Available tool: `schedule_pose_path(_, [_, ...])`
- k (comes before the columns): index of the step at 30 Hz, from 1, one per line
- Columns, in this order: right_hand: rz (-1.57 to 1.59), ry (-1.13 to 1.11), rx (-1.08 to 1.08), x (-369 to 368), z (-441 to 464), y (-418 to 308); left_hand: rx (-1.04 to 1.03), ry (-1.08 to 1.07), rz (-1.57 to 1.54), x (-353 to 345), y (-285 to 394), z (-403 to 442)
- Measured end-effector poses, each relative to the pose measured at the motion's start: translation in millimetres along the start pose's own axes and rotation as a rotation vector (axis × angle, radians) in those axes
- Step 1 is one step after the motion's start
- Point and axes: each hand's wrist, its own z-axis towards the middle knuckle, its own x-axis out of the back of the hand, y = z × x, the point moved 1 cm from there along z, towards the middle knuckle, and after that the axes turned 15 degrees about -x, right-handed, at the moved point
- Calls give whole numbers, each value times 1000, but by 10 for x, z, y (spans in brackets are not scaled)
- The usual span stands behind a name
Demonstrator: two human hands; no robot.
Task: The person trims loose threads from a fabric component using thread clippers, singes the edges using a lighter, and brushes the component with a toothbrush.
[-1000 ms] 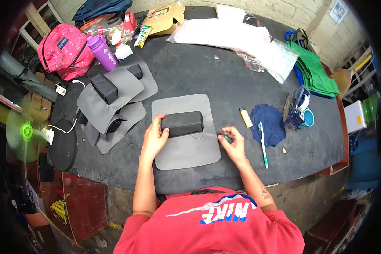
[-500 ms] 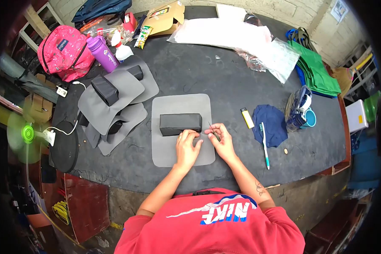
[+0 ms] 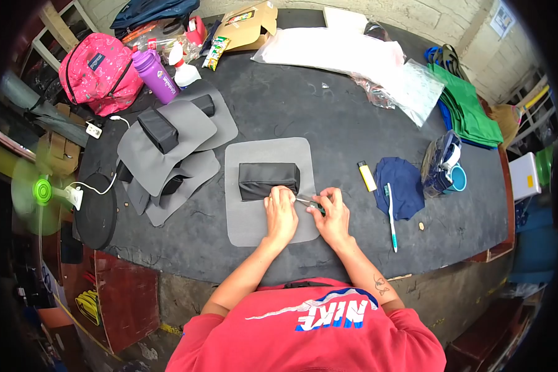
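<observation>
The dark, matte tabletop point(image 3: 366, 130) fills the middle of the frame, with a heap of grey sheets point(image 3: 186, 127) bearing black blocks at left of centre. Just below the centre of the frame lies the grey mat point(image 3: 254, 223), flat, smooth and dull, its corners rounded and its height greater than its width. On its upper half sits a black box-shaped piece point(image 3: 260, 175), long side across the mat, with straight edges, flat faces and a faint sheen along the top. The left hand point(image 3: 281, 218) lies over the mat, its fingers bunched at the block's lower right corner; whether they grip anything cannot be told. Beside it, the right hand point(image 3: 335, 218) has its fingers curled closed around a small tool point(image 3: 304, 201), slim and metallic toward the left hand, greenish within the grasp.
</observation>
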Motion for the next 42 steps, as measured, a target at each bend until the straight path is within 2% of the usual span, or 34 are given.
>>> schedule_pose_path(5, [-54,80,66,-62,25,-27,13,73,-106,-8,-24,-14])
schedule_pose_path(18, [-65,72,9,-132,59,-13,-7,99,-77,-1,-5,-21])
schedule_pose_path(21, [-6,71,-12,-87,54,8,-7,175,-113,123,-3,-35])
schedule_pose_path(23, [33,64,-28,-37,37,17,118,338,-136,212,-23,-81])
schedule_pose_path(25, [20,33,-29,-11,13,6,288,373,-384,202,-131,-121])
schedule_pose_path(31, [-68,-4,61,-116,4,-164,277,470,-468,179,-167,-191])
schedule_pose_path(33, [-56,-18,53,-169,10,-131,399,404,-688,230,-188,-256])
schedule_pose_path(35, [-76,-45,53,-191,17,-82,393,457,-746,221,-241,-303])
schedule_pose_path(37, [-88,-52,79,-170,24,-89,419,535,-1007,313,-266,-342])
schedule_pose_path(39, [-102,-51,103,-146,33,-77,485,538,-1003,417,-288,-380])
schedule_pose_path(41, [41,43,113,-112,33,-49,209,829,-458,498,-318,-313])
schedule_pose_path(42, [40,48,109,-86,28,-46,207,824,-463,550,-365,-238])
